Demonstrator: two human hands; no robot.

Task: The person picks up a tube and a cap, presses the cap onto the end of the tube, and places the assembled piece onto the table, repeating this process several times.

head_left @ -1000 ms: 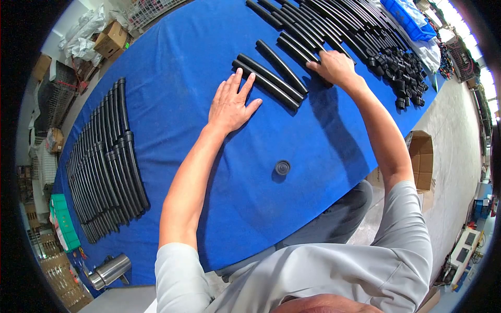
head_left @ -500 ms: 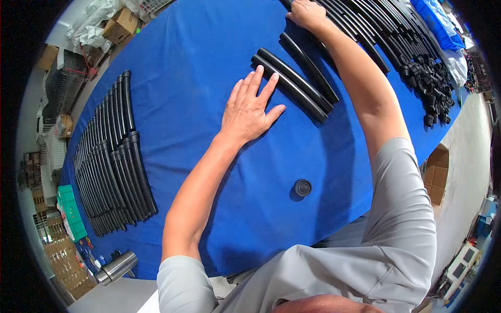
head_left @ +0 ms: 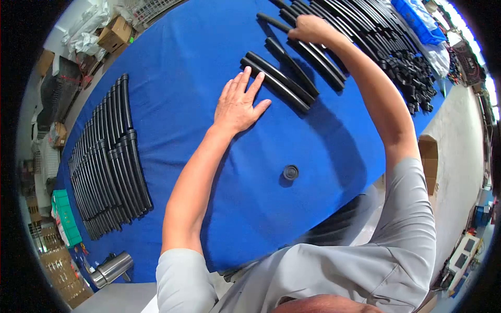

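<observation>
Head view shows two bare hands above a surface (head_left: 250, 193) which is covered with blue cloth. The left grip (head_left: 237, 107) is released: it lies flat, with the fingers spread, and its fingertips touch the near one of two thick black plastic tubes (head_left: 279, 81), which lie side by side. The right grip (head_left: 312, 29) is bent closed and grasps a long dark tube (head_left: 272, 22), whose one end sticks out on the left of this grip. Between the two grips, beyond the pair, lies another black tube (head_left: 289, 63), at a slant. Just below the right grip are more straight black tubes (head_left: 321, 65), and behind it and to its right is a wide group of thin black rods (head_left: 360, 21).

To the right of the right grip and lower, there is a heap of small black caps (head_left: 412, 86); beyond this heap stands a blue plastic crate (head_left: 417, 23). Nearer to the body than the left grip, and to its right, one round black cap (head_left: 290, 172) lies alone. Well apart on the left of the left grip, black capped tubes (head_left: 107, 161) lie in close rows.
</observation>
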